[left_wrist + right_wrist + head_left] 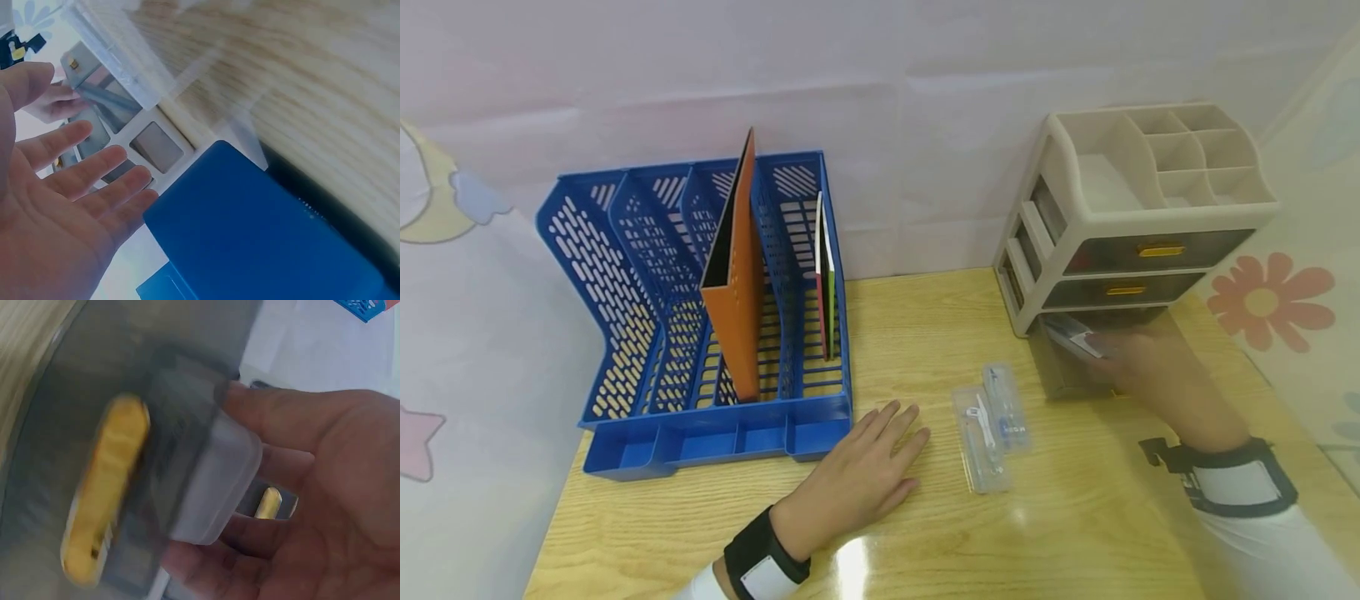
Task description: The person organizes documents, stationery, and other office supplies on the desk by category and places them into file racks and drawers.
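Note:
My left hand (868,467) lies flat on the wooden table (925,333) with its fingers straight, just in front of the blue file rack (700,333); its bare palm (62,206) shows in the left wrist view. My right hand (1142,367) grips a clear plastic packet (1075,337) over the pulled-out bottom drawer (1060,379) of the beige drawer unit (1120,208). Close up, the fingers (325,487) curl round the packet (212,481) behind the smoky drawer front with its yellow handle (106,494). Two more clear packets (992,425) lie on the table between my hands.
An orange folder (737,275) and a thin book (824,275) stand in the rack's slots. The two upper drawers (1150,267) of the unit are closed, and its top tray (1180,150) has several compartments. A wall runs close behind.

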`<state>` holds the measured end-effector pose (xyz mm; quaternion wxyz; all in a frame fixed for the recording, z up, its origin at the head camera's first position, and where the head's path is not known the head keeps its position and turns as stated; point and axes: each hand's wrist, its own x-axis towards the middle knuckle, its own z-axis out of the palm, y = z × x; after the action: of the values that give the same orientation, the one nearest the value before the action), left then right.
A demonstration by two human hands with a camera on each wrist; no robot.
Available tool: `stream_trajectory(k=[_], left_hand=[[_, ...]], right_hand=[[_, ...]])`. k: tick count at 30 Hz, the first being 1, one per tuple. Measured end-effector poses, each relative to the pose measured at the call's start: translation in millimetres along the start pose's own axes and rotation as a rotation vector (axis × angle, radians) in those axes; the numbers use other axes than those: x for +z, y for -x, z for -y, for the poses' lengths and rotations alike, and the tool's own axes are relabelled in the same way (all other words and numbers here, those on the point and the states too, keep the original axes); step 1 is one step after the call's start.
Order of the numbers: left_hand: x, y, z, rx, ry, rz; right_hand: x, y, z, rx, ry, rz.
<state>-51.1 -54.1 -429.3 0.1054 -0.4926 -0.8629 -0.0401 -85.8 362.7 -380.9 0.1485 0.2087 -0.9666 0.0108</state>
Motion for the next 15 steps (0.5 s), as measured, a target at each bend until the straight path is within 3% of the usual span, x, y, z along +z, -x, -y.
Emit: stream_trajectory(k=[2, 3, 4, 10, 15], left_hand=[[0.4, 0.6, -0.3, 0.001, -0.001, 0.001], [0.7, 0.7, -0.4, 0.002, 0.001, 0.002], [0.6, 0.8, -0.5, 0.003, 0.002, 0.004], [-0.1, -0.4, -2.1, -0.004, 0.014, 0.033], [1.4, -1.7, -4.4, -0.012, 0.024, 0.048]], right_hand=[[3.5, -4.9, 2.8, 0.016, 0.018, -0.001], [4.8, -8.0, 5.2, 0.076, -0.007, 0.005], [5.2, -10.7, 7.9, 0.142, -0.037, 0.046], [11.1, -21.0, 13.3, 0.319, -0.125, 0.304], [17.6, -23.3, 9.7, 0.361, -0.181, 0.369]])
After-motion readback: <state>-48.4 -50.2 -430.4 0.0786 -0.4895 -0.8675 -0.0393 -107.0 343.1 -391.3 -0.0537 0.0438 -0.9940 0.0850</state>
